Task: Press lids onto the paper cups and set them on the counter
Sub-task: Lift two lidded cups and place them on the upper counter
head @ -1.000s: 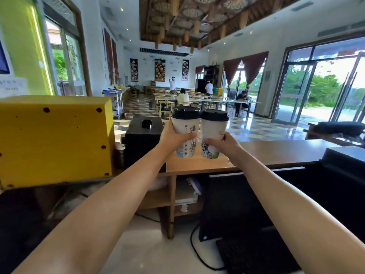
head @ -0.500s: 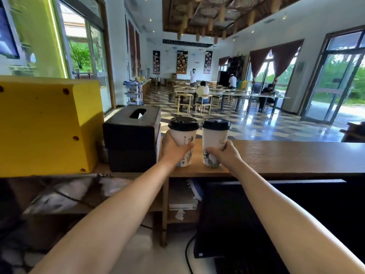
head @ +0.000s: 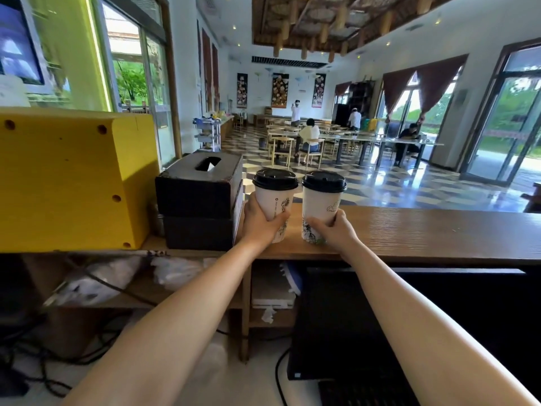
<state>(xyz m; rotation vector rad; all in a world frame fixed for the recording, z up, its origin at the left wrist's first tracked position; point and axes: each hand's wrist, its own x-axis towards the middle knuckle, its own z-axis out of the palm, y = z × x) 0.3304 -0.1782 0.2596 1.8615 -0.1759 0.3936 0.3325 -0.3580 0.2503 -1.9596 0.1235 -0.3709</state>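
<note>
Two white paper cups with black lids stand side by side on the wooden counter (head: 424,230). My left hand (head: 259,221) grips the lower half of the left cup (head: 273,200), which leans slightly left. My right hand (head: 333,231) grips the lower half of the right cup (head: 320,205); its base sits on the counter top. Each cup carries a black lid, the left lid (head: 275,179) and the right lid (head: 324,181), seated on its rim. The two cups are a small gap apart.
A black tissue box (head: 199,189) stacked on another black box stands just left of the left cup. A big yellow box (head: 67,180) is further left. The counter runs on to the right. Shelves with papers and cables lie below.
Both hands have lowered the lidded cups onto the counter. The view has shifted a little, so the tissue box and cups sit closer.
</note>
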